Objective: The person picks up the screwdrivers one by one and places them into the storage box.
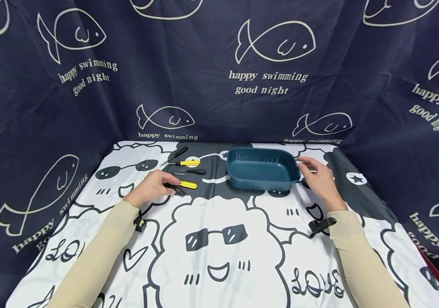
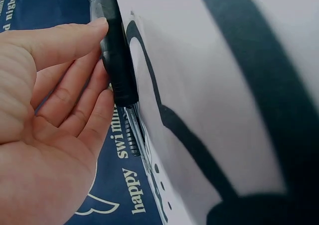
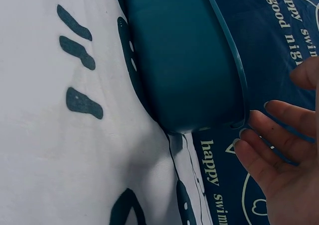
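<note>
Clock read from the wearer, 12 = away. Navy curtain (image 1: 212,55) hung at 12 and along both sides. Surface (image 1: 265,273) covered with sheep-print cloth. Teal bin (image 1: 259,185) set upright at 1; judged light, stiff, slick plastic, best held by the rim at its 3 or 9. Right grip (image 1: 319,177) placed at the bin's 3: fingers spread, thumb apart, nothing clamped; fingertips at the rim, firm contact can't be confirmed. Left grip (image 1: 154,184) placed at 11: held black screwdriver (image 2: 117,56) pinched by its handle between thumb and fingertips. From it, near yellow screwdriver (image 1: 188,185) laid just beside at 3, middle black screwdriver (image 1: 194,171) at 2, far yellow screwdriver (image 1: 189,163) at 1, far black screwdriver (image 1: 180,152) at 12. Drivers judged light, rigid, not fragile; shafts likely slippery, so mid-handle should be taken.
</note>
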Motion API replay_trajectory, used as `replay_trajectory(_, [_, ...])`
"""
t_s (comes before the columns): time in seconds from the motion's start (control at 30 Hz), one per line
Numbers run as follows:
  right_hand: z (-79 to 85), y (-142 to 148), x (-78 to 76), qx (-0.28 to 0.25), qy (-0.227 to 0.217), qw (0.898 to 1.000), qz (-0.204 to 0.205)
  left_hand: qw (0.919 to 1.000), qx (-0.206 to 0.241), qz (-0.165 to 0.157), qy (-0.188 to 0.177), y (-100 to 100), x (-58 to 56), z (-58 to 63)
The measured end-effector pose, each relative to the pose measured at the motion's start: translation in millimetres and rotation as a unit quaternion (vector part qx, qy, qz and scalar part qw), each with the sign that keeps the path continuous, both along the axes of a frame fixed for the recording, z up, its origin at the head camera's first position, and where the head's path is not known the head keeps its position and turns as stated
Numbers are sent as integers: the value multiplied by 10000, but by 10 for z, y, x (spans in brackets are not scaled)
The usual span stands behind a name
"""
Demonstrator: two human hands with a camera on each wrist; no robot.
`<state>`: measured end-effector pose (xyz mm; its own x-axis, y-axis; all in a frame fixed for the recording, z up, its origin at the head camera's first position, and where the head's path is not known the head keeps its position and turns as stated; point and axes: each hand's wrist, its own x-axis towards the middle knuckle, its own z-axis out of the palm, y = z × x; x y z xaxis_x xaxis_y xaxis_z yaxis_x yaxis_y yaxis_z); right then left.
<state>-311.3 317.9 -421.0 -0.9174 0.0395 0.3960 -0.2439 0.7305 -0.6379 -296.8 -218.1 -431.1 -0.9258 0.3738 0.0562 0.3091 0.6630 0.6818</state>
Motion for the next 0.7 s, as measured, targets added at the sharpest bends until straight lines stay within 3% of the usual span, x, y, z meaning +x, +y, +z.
replay_trajectory(0.27, [-63,29,-11,31,-215,9998,45,9991,-238,-187,285,20,-38,-24])
replay_trajectory(0.7, [-212,77,-62,-36,-264,9996,-7,9983,-521,-189,182,52,-101,-16])
